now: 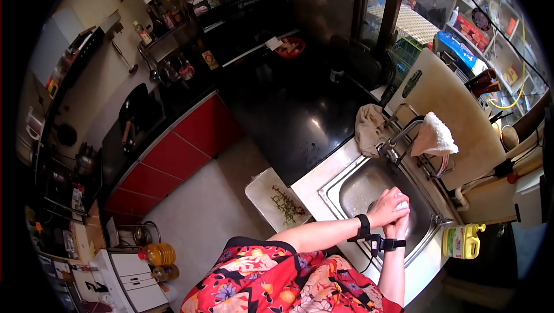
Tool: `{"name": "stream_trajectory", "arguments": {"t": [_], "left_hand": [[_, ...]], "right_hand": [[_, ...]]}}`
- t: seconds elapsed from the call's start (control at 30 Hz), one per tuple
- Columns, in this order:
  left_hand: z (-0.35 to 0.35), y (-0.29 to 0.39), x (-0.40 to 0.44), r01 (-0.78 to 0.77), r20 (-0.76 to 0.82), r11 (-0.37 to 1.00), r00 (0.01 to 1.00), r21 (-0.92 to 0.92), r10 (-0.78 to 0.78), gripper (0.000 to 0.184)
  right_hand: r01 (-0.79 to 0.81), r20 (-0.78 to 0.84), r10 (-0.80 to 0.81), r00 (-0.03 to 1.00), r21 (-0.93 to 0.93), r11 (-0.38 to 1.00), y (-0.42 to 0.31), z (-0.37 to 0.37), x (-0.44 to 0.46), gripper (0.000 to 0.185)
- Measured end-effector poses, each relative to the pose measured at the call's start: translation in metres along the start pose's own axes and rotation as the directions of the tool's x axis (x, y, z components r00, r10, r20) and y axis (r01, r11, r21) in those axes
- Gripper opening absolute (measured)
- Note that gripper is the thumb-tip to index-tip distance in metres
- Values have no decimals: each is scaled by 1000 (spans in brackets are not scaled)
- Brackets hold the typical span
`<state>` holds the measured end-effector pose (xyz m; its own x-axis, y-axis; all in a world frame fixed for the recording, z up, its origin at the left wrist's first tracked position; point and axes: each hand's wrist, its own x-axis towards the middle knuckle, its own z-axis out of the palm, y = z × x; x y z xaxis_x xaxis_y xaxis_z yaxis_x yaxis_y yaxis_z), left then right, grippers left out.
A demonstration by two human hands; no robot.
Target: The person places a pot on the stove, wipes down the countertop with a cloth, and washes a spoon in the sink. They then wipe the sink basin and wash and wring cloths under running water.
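Over the metal sink (353, 193), my two hands are pressed together. My left hand (385, 209) is closed, its fingers wrapped over the other hand. My right hand (398, 225) is closed against it from below, and most of its fingers are hidden. A small whitish patch (402, 205) shows between the fingers; I cannot tell what it is. Both wrists wear black straps, with a small device (375, 245) between them. The tap (390, 152) rises behind the sink, beyond my hands.
A white cloth (435, 135) hangs near the tap, with a beige rag (369, 128) to its left. A large cutting board (447, 111) leans behind the sink. At right stands a yellow jug (463, 241). A bin (265, 206) holding green stems is below the black counter (277, 117).
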<state>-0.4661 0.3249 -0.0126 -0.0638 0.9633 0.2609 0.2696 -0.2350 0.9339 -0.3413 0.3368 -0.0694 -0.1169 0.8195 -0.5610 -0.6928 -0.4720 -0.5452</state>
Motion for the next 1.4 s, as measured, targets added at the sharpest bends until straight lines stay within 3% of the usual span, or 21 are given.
{"name": "stream_trajectory", "arguments": {"t": [0.07, 0.17, 0.23, 0.3, 0.37, 0.43, 0.53, 0.63, 0.67, 0.7, 0.83, 0.87, 1.1, 1.23, 1.4], "left_hand": [[2, -4, 0, 70, 69, 998, 995, -6, -69, 31], [7, -12, 2, 152, 54, 988, 987, -35, -150, 30], [12, -8, 4, 175, -27, 981, 984, -87, -178, 28], [22, -18, 6, 182, -9, 969, 982, -169, -187, 26], [24, -14, 5, 223, 12, 922, 973, -318, -231, 23], [36, -27, 2, 140, -17, 928, 988, -344, -155, 21], [35, -17, -1, 308, 128, 840, 951, -447, -280, 18], [35, -24, 1, 302, 156, 865, 953, -400, -261, 18], [42, -36, 2, 326, 154, 835, 946, -444, -287, 24], [38, -23, 2, 345, 173, 774, 938, -531, -299, 23], [41, -13, 4, 414, 194, 655, 903, -632, -383, 18], [42, -15, 5, 421, 211, 631, 900, -651, -382, 18], [36, -22, 16, 469, 349, 540, 883, -699, -314, 13], [33, -14, 18, 524, 388, 505, 851, -686, -354, 13], [28, -16, 17, 585, 456, 513, 811, -628, -367, 18]], "right_hand": [[36, -27, -37, 999, -39, 999, 2, 2, -5, 48], [110, 157, -78, 985, -211, 971, -2, 1, -10, 35], [378, 250, -316, 915, -260, 889, 3, 5, -15, 30], [355, 129, -332, 934, -271, 894, -1, 12, -12, 25], [478, 215, -429, 878, -336, 812, -1, 11, -16, 18], [465, 126, -459, 880, -436, 771, -2, -7, -4, 17], [514, 138, -548, 825, -587, 626, -4, -7, -10, 22], [563, 206, -603, 771, -663, 494, -9, -9, -6, 25], [587, 305, -633, 712, -752, 299, -19, 5, -23, 26], [589, 266, -658, 704, -736, 333, -21, 17, -31, 27], [562, 321, -610, 724, -788, 252, -31, 15, -25, 29], [555, 368, -644, 671, -825, 107, -34, 16, -25, 29], [587, 421, -649, 634, -808, 50, -41, 24, -26, 32], [610, 445, -649, 617, -792, 36, -41, 23, -28, 32], [584, 397, -648, 650, -806, 92, -33, 6, -16, 36]]}}
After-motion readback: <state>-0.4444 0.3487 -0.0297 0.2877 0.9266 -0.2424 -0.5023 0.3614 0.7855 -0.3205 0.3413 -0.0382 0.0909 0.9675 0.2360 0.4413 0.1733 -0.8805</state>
